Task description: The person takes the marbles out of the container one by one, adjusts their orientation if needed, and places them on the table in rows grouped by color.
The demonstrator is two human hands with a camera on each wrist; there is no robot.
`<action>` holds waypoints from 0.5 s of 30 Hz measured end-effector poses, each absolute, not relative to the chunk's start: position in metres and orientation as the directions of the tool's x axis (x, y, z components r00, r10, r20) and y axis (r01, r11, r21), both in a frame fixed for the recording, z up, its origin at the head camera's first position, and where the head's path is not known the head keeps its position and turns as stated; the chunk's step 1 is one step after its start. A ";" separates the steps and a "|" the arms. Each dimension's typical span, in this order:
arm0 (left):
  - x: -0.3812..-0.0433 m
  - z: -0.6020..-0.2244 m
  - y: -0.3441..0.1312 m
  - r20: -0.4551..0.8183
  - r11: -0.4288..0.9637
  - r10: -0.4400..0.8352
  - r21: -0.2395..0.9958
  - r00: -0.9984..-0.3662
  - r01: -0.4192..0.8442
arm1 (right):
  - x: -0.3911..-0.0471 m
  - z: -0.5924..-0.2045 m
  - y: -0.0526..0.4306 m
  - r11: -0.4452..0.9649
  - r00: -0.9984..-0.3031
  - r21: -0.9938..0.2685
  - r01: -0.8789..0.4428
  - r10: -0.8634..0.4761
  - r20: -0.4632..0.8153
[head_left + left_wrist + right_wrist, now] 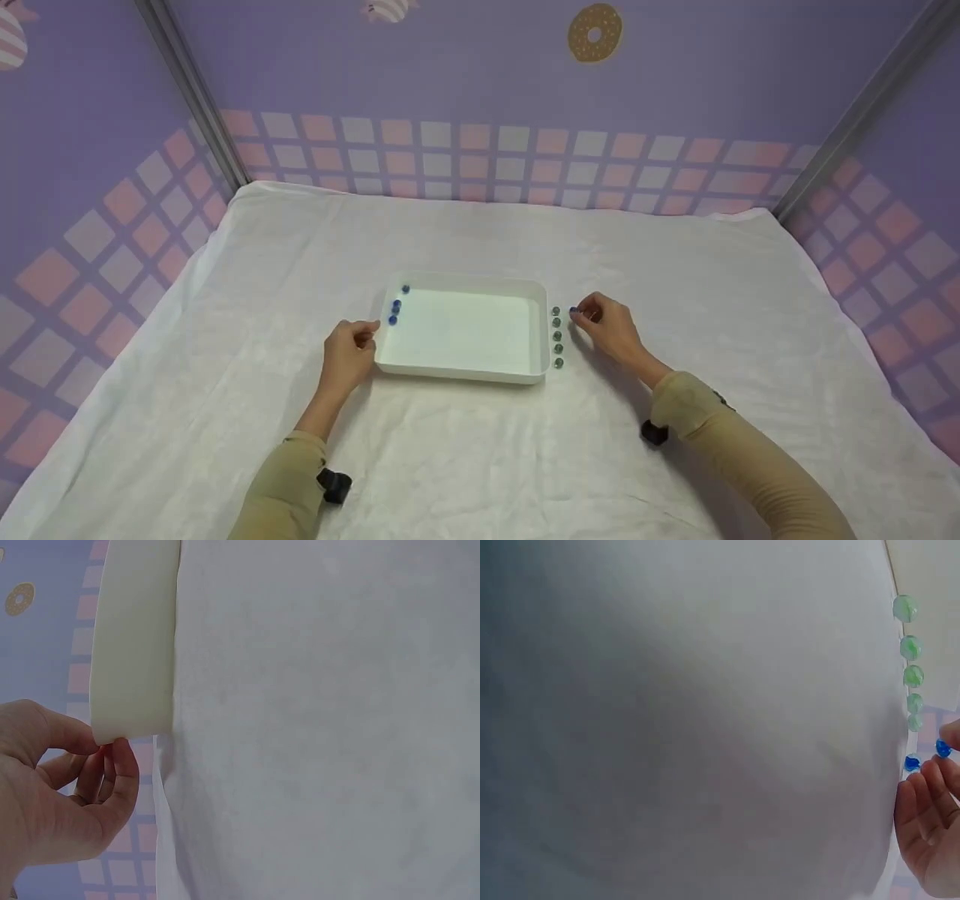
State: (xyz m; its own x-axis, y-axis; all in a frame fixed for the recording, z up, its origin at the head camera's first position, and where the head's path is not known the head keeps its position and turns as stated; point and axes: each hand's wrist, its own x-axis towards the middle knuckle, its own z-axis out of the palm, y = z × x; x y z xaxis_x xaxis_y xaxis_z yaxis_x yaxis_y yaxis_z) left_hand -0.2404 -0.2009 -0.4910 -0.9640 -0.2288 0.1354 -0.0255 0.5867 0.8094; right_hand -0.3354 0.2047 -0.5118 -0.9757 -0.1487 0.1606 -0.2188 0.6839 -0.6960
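A white tray (457,371) lies on the cloth, and my left hand (349,356) pinches its left rim between thumb and fingers. In the left wrist view, that hand (67,787) grips the corner of the tray wall (135,645). Beyond the tray's right side, my right hand (611,330) holds a blue marble (943,748) between thumb and finger. Another blue marble (913,763) shows right by its fingertips in the right wrist view. Several clear green marbles (557,336) stand in a row between the tray and this hand. Inside the tray, several blue marbles (393,320) rest along the left wall.
A white cloth (465,457) with soft wrinkles covers the table. Purple wall panels (480,75) with pink and white checks enclose the back and sides, with grey posts (199,97) at the corners. Black wrist cameras (334,486) sit on both sleeves.
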 end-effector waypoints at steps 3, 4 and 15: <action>-0.241 -0.491 -0.201 0.135 0.588 -0.230 0.809 -0.964 -0.027 | -0.334 -0.511 0.205 0.699 -0.979 -0.685 -0.205 -0.154 0.135; -0.241 -0.491 -0.201 0.133 0.588 -0.231 0.808 -0.964 -0.029 | -0.334 -0.512 0.205 0.701 -0.979 -0.684 -0.201 -0.157 0.127; -0.241 -0.492 -0.201 0.133 0.585 -0.238 0.810 -0.962 -0.032 | -0.336 -0.515 0.207 0.694 -0.975 -0.688 -0.213 -0.195 0.105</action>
State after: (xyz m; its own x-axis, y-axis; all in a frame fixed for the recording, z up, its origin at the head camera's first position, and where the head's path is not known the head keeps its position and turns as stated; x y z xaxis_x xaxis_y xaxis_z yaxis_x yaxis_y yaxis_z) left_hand -0.2412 -0.2012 -0.4919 -0.9620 -0.2381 0.1334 -0.0325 0.5853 0.8102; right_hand -0.3359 0.2070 -0.5152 -0.9752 -0.1950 0.1048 -0.2127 0.6940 -0.6878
